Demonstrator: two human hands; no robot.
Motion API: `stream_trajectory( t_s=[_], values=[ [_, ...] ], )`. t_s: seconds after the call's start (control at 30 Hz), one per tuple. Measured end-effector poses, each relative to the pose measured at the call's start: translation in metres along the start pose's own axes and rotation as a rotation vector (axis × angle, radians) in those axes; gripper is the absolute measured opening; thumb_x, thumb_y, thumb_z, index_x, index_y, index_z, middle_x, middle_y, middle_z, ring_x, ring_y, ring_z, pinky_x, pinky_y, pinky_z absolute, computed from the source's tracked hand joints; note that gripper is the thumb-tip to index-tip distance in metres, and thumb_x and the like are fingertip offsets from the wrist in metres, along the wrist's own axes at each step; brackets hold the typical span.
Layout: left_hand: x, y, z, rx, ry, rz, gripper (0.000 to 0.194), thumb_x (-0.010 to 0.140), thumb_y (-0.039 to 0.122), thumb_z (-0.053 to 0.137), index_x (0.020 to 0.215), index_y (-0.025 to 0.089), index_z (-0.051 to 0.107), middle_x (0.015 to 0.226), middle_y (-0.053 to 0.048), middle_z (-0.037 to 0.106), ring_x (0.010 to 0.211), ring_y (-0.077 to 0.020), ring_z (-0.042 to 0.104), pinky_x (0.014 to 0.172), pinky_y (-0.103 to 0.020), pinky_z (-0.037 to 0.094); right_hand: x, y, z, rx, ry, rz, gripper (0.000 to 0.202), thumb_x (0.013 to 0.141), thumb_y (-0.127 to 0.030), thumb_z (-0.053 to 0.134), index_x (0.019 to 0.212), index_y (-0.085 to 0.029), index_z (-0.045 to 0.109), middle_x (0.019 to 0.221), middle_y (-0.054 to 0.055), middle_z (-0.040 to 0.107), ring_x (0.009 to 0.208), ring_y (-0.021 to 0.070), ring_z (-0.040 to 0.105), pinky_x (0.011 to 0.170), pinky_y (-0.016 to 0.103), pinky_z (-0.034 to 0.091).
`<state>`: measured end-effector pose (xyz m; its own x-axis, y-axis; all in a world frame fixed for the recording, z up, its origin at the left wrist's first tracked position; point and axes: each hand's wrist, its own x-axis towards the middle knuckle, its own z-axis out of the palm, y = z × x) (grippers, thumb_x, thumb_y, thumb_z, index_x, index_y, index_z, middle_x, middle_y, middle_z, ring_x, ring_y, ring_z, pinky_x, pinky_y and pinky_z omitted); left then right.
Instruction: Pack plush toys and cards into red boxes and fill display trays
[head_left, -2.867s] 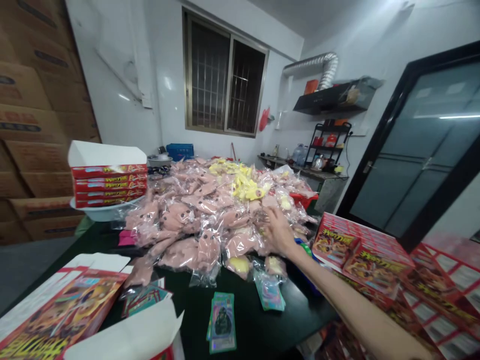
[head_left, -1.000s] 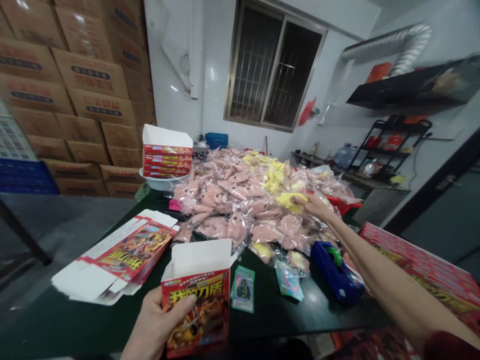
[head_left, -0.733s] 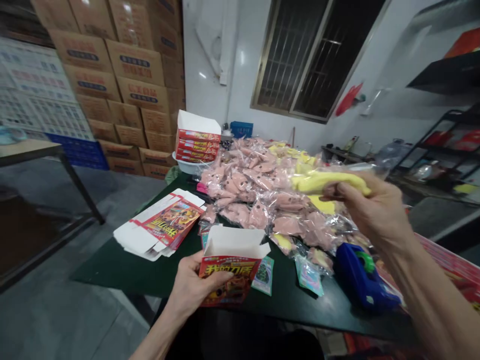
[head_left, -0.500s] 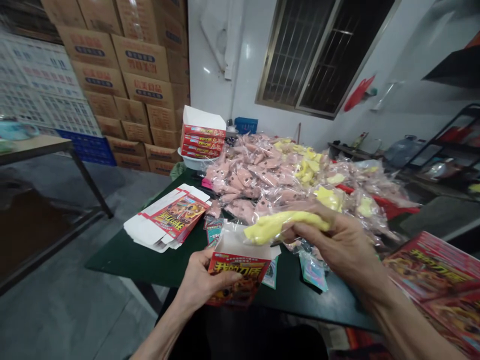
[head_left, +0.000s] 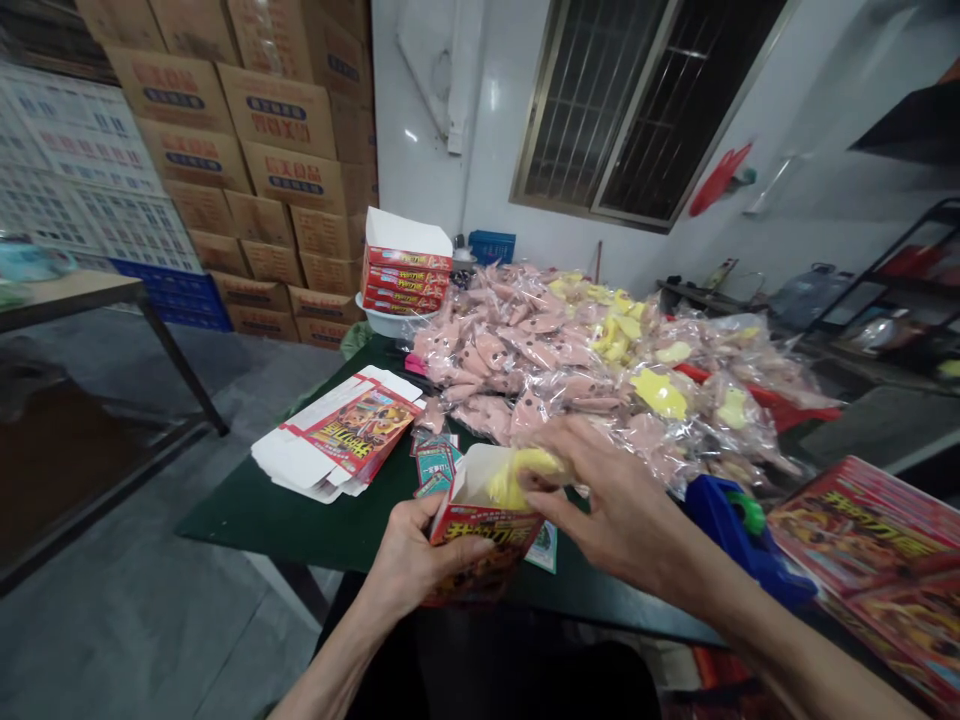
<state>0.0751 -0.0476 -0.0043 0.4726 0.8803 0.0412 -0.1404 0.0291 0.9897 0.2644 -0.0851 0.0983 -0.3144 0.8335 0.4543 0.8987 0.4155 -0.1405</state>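
Observation:
My left hand point(head_left: 416, 545) is closed round the left side of an open red box point(head_left: 484, 555), its thumb across the printed front. My right hand point(head_left: 600, 490) pinches a yellow item point(head_left: 521, 478) in clear wrap, partly inside the box's open top. Teal cards point(head_left: 435, 465) lie behind the box, with one more card point(head_left: 543, 548) at its right. A large heap of wrapped pink items point(head_left: 525, 345) with some yellow ones covers the back of the green table point(head_left: 300, 525). Flattened red and white boxes point(head_left: 360, 430) rest on the left.
A blue tape dispenser point(head_left: 739, 535) stands right of my right hand, beside stacked red boxes point(head_left: 862, 530). Upright red boxes point(head_left: 409, 270) sit in a white basin point(head_left: 390, 320) at the back left. Cartons point(head_left: 285, 120) are piled against the wall.
My right hand has moved left and down, bringing the yellow item from above the box into its opening. The blue tape dispenser has come into view. My left hand still holds the box.

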Motion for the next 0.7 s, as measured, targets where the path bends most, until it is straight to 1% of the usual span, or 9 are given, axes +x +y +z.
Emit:
stream_trajectory(
  t_s=[0.07,0.1,0.17,0.23,0.27,0.37,0.43,0.57,0.7],
  values=[
    [0.000,0.001,-0.002,-0.019,0.000,0.004,0.033,0.063,0.033,0.077,0.086,0.011,0.070,0.080,-0.009,0.073,0.071,-0.0223,0.066,0.065,-0.029,0.052,-0.001,-0.001,-0.001,-0.062,0.098,-0.043,0.029,0.080,-0.025,0.059,0.107,-0.022,0.050,0.101,0.009,0.055,0.090,0.0225,0.055,0.071,0.033,0.045],
    [-0.001,0.001,-0.004,-0.021,-0.004,0.011,0.033,0.063,0.033,0.077,0.086,0.011,0.070,0.080,-0.008,0.073,0.071,-0.0224,0.066,0.065,-0.029,0.052,-0.001,-0.001,-0.001,-0.107,0.164,-0.065,0.030,0.081,-0.025,0.059,0.109,-0.021,0.049,0.100,0.009,0.056,0.090,0.0231,0.055,0.070,0.033,0.045],
    [-0.002,0.000,-0.005,-0.015,-0.021,0.037,0.033,0.062,0.031,0.078,0.087,0.011,0.070,0.080,-0.007,0.072,0.071,-0.0220,0.066,0.065,-0.028,0.052,-0.002,-0.003,-0.002,-0.144,0.220,-0.129,0.018,0.084,-0.024,0.056,0.100,-0.020,0.049,0.087,0.007,0.057,0.080,0.0210,0.056,0.064,0.030,0.042],
    [-0.004,-0.002,-0.005,-0.004,-0.037,0.062,0.033,0.061,0.029,0.078,0.088,0.012,0.071,0.078,-0.005,0.072,0.070,-0.0205,0.065,0.063,-0.026,0.051,-0.001,-0.006,-0.002,-0.099,0.155,-0.178,0.007,0.085,-0.023,0.054,0.088,-0.021,0.048,0.075,0.003,0.056,0.069,0.0171,0.054,0.057,0.027,0.038],
    [-0.005,-0.003,-0.005,-0.001,-0.040,0.069,0.032,0.060,0.028,0.079,0.087,0.013,0.071,0.077,-0.004,0.071,0.068,-0.0195,0.064,0.063,-0.025,0.050,0.000,-0.007,-0.002,-0.062,0.088,-0.184,0.008,0.085,-0.022,0.055,0.084,-0.021,0.047,0.073,0.001,0.055,0.066,0.0154,0.052,0.056,0.026,0.036],
    [-0.008,-0.006,-0.005,-0.018,-0.044,0.063,0.030,0.060,0.026,0.079,0.085,0.014,0.071,0.075,-0.002,0.071,0.065,-0.0165,0.063,0.061,-0.022,0.048,0.006,-0.009,-0.005,0.054,-0.091,-0.163,0.009,0.084,-0.019,0.057,0.080,-0.020,0.048,0.074,-0.001,0.055,0.065,0.0126,0.050,0.057,0.025,0.034],
    [-0.009,-0.007,-0.005,-0.045,-0.039,0.051,0.030,0.060,0.026,0.079,0.085,0.014,0.071,0.074,-0.002,0.071,0.064,-0.0154,0.062,0.060,-0.021,0.048,0.008,-0.008,-0.006,0.156,-0.137,-0.135,0.009,0.083,-0.018,0.058,0.079,-0.020,0.050,0.074,-0.002,0.056,0.066,0.0118,0.050,0.059,0.023,0.035],
    [-0.010,-0.006,-0.006,-0.108,-0.037,0.021,0.029,0.062,0.026,0.078,0.088,0.015,0.070,0.077,-0.002,0.072,0.067,-0.0165,0.064,0.062,-0.022,0.049,0.005,-0.008,-0.004,0.304,-0.108,-0.019,0.022,0.076,-0.020,0.065,0.073,-0.021,0.043,0.073,-0.003,0.056,0.064,0.0108,0.049,0.056,0.022,0.034],
    [-0.012,-0.006,-0.005,-0.102,-0.082,0.009,0.030,0.061,0.024,0.079,0.088,0.015,0.070,0.077,-0.001,0.072,0.067,-0.0154,0.064,0.062,-0.021,0.049,-0.003,-0.014,0.009,0.144,0.045,-0.006,0.027,0.074,-0.020,0.065,0.072,-0.021,0.038,0.064,-0.005,0.051,0.055,0.0094,0.044,0.050,0.021,0.027]
  ],
)
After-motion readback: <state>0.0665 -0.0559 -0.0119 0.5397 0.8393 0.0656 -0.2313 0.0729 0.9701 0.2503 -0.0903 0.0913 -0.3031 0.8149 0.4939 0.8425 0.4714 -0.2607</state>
